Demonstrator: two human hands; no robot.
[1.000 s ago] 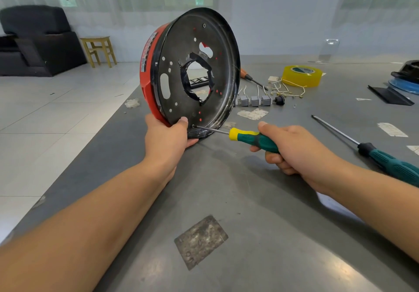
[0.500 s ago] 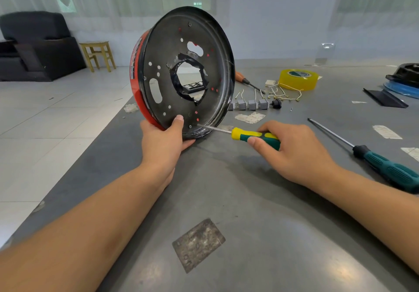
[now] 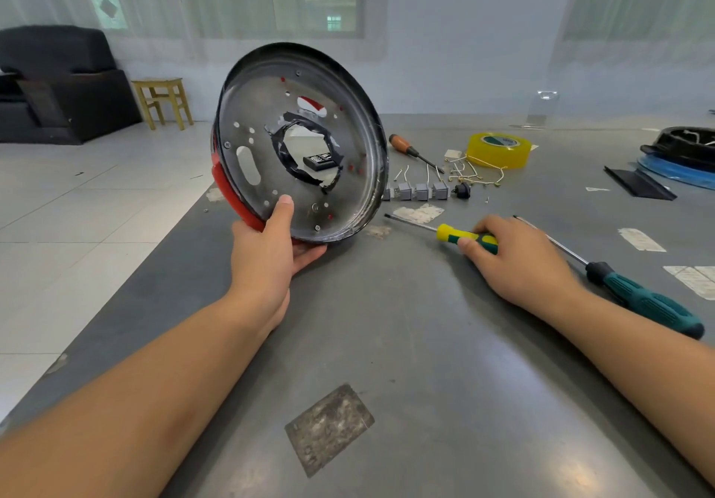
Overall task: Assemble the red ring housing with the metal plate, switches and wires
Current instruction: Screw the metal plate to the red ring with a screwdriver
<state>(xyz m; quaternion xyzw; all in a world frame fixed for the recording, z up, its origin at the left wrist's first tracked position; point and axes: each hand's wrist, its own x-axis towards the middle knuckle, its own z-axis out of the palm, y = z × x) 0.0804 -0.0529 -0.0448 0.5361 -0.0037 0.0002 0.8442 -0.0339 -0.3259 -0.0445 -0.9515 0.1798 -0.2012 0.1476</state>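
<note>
My left hand (image 3: 271,242) grips the lower rim of the red ring housing (image 3: 228,191), which stands on edge on the table with its dark metal plate (image 3: 348,118) facing me, thumb pressed on the plate. My right hand (image 3: 518,257) holds the yellow-green screwdriver (image 3: 452,233) low over the table, its tip pointing left, clear of the plate. Several grey switches (image 3: 419,190) sit in a row behind, with loose yellow wires (image 3: 476,178) beside them.
A long teal-handled screwdriver (image 3: 638,296) lies right of my right hand. An orange-handled screwdriver (image 3: 406,147), a yellow tape roll (image 3: 497,149) and a small black part (image 3: 462,190) lie further back. Black and blue parts (image 3: 681,153) sit at the far right. The table's left edge drops to the floor.
My right hand has drawn the screwdriver tip out of the plate and lowered it to the right toward the table. The housing has tilted so its plate faces me more squarely.
</note>
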